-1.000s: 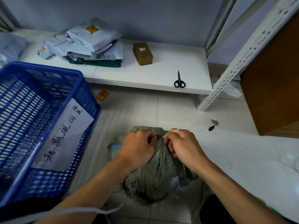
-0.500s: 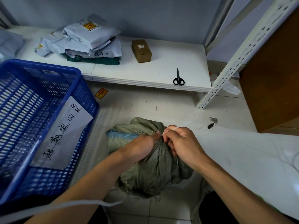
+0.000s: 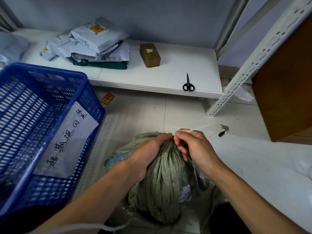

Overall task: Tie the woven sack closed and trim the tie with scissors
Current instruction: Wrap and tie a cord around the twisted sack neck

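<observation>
Sack [image 3: 162, 179] coarse matt woven cloth; basket [image 3: 50, 132] glossy blue plastic; box [image 3: 150, 54] matt brown cardboard.

One woven sack [image 3: 162, 174]; two hands on it, one left hand [image 3: 148, 152] and one right hand [image 3: 197, 149]; one white tie [image 3: 200, 127]; one pair of scissors [image 3: 188, 84]; one brown cardboard box [image 3: 150, 54]; one blue basket [image 3: 50, 70] bearing one handwritten paper label [image 3: 67, 141]; one pile of grey mailer bags [image 3: 94, 43], at least four, though the exact number is hard to tell; one green parcel [image 3: 101, 64] under that pile; one more grey bag [image 3: 11, 48] at the left edge; one orange sticker [image 3: 108, 98] on the floor; two small dark scraps [image 3: 222, 133]; one white perforated upright [image 3: 253, 65].
</observation>
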Motion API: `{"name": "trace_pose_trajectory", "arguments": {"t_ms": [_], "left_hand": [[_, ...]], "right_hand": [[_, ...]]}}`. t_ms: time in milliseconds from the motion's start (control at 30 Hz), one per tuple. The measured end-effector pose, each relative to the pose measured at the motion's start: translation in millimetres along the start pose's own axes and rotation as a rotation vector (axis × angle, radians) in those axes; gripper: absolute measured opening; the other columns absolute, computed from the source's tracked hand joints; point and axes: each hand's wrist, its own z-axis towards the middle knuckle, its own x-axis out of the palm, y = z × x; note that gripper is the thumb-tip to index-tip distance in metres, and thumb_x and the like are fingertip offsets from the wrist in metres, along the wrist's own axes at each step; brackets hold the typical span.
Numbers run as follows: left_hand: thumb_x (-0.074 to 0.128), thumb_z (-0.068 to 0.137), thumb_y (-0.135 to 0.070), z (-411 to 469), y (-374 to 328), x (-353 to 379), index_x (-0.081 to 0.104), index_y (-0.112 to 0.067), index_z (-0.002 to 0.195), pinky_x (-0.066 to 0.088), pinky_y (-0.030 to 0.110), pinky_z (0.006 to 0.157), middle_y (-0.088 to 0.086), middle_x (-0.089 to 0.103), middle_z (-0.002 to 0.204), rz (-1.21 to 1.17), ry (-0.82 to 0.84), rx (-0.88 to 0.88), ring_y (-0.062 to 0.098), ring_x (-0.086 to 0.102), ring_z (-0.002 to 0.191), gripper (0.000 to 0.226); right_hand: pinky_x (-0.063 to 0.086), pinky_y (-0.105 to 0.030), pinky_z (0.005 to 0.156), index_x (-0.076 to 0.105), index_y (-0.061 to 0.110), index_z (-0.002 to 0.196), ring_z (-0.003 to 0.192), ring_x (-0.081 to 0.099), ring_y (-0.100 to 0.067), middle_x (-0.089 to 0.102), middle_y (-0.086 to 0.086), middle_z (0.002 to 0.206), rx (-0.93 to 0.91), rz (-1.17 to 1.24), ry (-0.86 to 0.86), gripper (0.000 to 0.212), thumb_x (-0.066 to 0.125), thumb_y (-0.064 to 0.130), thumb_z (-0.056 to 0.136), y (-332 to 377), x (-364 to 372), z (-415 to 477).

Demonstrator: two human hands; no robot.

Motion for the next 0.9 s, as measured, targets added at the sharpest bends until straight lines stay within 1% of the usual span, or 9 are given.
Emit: {"name": "trace_pose_trajectory", "arguments": {"t_ms": [67, 133, 267, 400, 433, 600, 700, 800, 900], "left_hand": [[0.054, 0.100, -0.051, -1, -1, 2, 0.077, -0.006, 0.113, 0.059, 0.041, 0.089, 0.020, 0.079, 0.105, -0.013, -0.027, 0.041, 0.034, 0.077, 0.097, 0.052], [0.056, 0.099, -0.048, -2, -2, 5, 0.077, -0.009, 0.111, 0.060, 0.043, 0.089, 0.018, 0.080, 0.101, -0.010, -0.066, 0.080, 0.033, 0.078, 0.095, 0.046], [0.056, 0.099, -0.046, -5, -4, 10, 0.078, -0.014, 0.100, 0.059, 0.035, 0.078, 0.010, 0.082, 0.087, 0.032, -0.132, 0.136, 0.023, 0.080, 0.082, 0.038], [0.059, 0.098, -0.039, -3, -3, 14, 0.078, -0.014, 0.085, 0.054, 0.021, 0.055, 0.007, 0.081, 0.077, 0.003, -0.167, 0.175, 0.014, 0.076, 0.064, 0.034], [0.060, 0.097, -0.039, -3, -3, 15, 0.078, -0.013, 0.086, 0.053, 0.020, 0.053, 0.006, 0.081, 0.077, -0.006, -0.183, 0.175, 0.014, 0.076, 0.064, 0.033], [0.060, 0.097, -0.045, -1, -9, 14, 0.079, -0.015, 0.098, 0.055, 0.028, 0.067, 0.006, 0.082, 0.084, -0.061, -0.200, 0.115, 0.016, 0.079, 0.074, 0.036], [0.062, 0.093, -0.053, -1, -16, 8, 0.077, -0.020, 0.106, 0.057, 0.033, 0.074, 0.003, 0.082, 0.084, -0.100, -0.183, 0.082, 0.016, 0.079, 0.075, 0.039], [0.071, 0.084, -0.056, -3, -22, 0, 0.073, -0.017, 0.111, 0.060, 0.038, 0.082, 0.007, 0.082, 0.085, -0.133, -0.229, 0.052, 0.024, 0.079, 0.079, 0.047], [0.071, 0.086, -0.052, -4, -27, -10, 0.071, -0.014, 0.111, 0.060, 0.041, 0.088, 0.010, 0.082, 0.090, -0.146, -0.257, 0.041, 0.029, 0.078, 0.085, 0.046]], "right_hand": [[0.034, -0.030, 0.046, 0.055, 0.009, 0.064, 0.041, 0.034, -0.019, 0.036, 0.000, 0.044, -0.007, 0.005, -0.007, 0.040, 0.044, 0.013, 0.102, 1, 1, 0], [0.032, -0.032, 0.048, 0.055, 0.010, 0.064, 0.044, 0.033, -0.021, 0.035, -0.001, 0.045, -0.014, -0.004, -0.019, 0.039, 0.045, 0.013, 0.101, 1, 3, -1], [0.030, -0.033, 0.049, 0.054, 0.010, 0.066, 0.048, 0.032, -0.023, 0.033, -0.004, 0.048, -0.016, 0.005, -0.038, 0.038, 0.044, 0.015, 0.101, 1, 3, -2], [0.032, -0.029, 0.045, 0.052, 0.009, 0.065, 0.044, 0.033, -0.018, 0.034, -0.001, 0.046, 0.003, 0.062, -0.066, 0.037, 0.043, 0.013, 0.101, -1, 4, -3], [0.031, -0.029, 0.045, 0.051, 0.009, 0.065, 0.045, 0.033, -0.017, 0.034, -0.001, 0.047, 0.007, 0.060, -0.072, 0.037, 0.044, 0.013, 0.101, -1, 5, -2], [0.036, -0.021, 0.051, 0.056, 0.004, 0.069, 0.048, 0.040, -0.009, 0.042, 0.007, 0.046, -0.035, -0.085, -0.108, 0.038, 0.048, 0.020, 0.102, 7, 4, 6], [0.038, -0.024, 0.053, 0.060, 0.005, 0.075, 0.051, 0.045, -0.012, 0.047, -0.001, 0.053, -0.105, -0.156, -0.116, 0.038, 0.051, 0.030, 0.102, 15, 2, 13], [0.039, -0.031, 0.050, 0.062, 0.005, 0.078, 0.051, 0.046, -0.020, 0.051, -0.007, 0.057, -0.109, -0.074, -0.203, 0.031, 0.050, 0.022, 0.102, 23, -7, 22], [0.041, -0.036, 0.055, 0.063, 0.007, 0.076, 0.053, 0.048, -0.021, 0.054, -0.005, 0.056, -0.066, -0.074, -0.312, 0.026, 0.050, 0.014, 0.098, 20, -15, 37]]}}
